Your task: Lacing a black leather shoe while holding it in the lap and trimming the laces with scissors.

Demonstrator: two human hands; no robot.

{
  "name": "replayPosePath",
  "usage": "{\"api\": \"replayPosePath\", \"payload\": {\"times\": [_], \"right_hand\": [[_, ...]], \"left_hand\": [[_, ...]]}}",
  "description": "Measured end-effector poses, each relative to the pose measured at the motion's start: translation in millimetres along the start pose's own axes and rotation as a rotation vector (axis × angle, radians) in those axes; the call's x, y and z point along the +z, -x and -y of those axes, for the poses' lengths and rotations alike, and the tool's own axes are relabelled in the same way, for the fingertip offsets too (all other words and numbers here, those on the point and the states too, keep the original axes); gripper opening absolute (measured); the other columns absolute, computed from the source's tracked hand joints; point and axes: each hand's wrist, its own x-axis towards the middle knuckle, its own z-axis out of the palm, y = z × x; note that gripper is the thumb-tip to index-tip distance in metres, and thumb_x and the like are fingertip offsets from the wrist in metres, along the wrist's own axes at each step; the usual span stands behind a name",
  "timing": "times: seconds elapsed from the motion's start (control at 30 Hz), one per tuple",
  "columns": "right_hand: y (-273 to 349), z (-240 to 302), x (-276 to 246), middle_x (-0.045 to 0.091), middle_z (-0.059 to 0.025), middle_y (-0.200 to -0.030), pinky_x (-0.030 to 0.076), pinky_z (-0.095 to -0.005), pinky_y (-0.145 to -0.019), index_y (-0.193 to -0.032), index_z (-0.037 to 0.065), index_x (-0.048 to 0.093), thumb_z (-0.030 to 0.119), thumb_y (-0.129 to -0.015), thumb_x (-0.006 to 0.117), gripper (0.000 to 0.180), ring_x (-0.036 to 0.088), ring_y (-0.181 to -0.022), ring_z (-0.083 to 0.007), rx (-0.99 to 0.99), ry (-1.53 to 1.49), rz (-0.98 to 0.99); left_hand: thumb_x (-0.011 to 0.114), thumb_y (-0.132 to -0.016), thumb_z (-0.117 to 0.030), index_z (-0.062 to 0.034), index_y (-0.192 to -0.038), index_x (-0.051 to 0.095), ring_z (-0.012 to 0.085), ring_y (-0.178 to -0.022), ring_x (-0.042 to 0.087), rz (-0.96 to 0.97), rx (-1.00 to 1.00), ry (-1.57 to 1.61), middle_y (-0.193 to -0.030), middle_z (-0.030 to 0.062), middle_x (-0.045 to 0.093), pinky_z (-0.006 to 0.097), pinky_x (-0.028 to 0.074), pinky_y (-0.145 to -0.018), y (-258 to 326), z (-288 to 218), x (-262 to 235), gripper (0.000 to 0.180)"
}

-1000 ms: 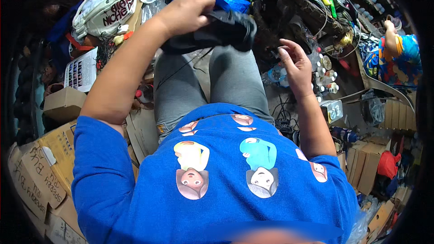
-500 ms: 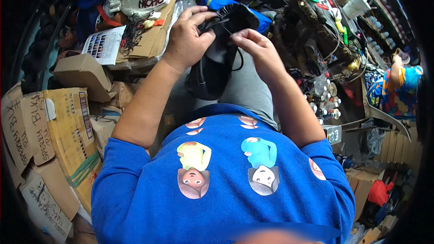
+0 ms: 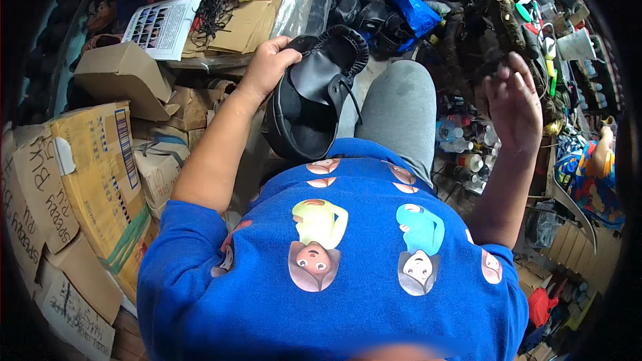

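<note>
Half a second earlier both hands had been on the black shoe [image 3: 311, 97], but by now the right hand [image 3: 513, 103] had come away and hung spread and empty over the cluttered shelf of small bottles [image 3: 468, 150]. Only the left hand [image 3: 267, 63] kept hold, fingers pinching the shoe's rim above the grey-clad left knee [image 3: 398, 110]. Its thumb was hidden behind the rim, and the shoe's lower end was cut off by the blue shirt [image 3: 348, 261].
</note>
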Motion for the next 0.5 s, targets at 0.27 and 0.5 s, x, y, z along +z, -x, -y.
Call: {"api": "replayPosePath", "payload": {"times": [0.27, 0.5], "right_hand": [[-58.1, -45.6, 30.1, 0.063, -0.0066, -0.101, 0.045, -0.0247, -0.082, -0.101, 0.003, 0.068, 0.008, -0.089, 0.060, 0.016, 0.058, -0.090, -0.0119, -0.348, 0.677, -0.131], [-57.2, -174.3, 60.0, 0.067, -0.0135, -0.087, 0.050, -0.0301, -0.072, -0.106, 0.008, 0.068, 0.014, -0.080, 0.069, 0.027, 0.065, -0.077, -0.0191, 0.248, 1.018, 0.266]], "left_hand": [[0.059, -0.073, -0.010, 0.0011, -0.083, 0.065, 0.0078, -0.063, 0.053, -0.087, -0.057, -0.019, -0.072, 0.0012, 0.060, 0.022, 0.043, -0.058, -21.5, 20.2, -2.9, 0.016], [0.059, -0.073, -0.011, 0.0004, -0.080, 0.064, 0.0084, -0.061, 0.052, -0.110, -0.071, -0.031, -0.070, 0.0012, 0.060, 0.023, 0.043, -0.058, -21.7, 27.7, -8.8, 0.014]]}}
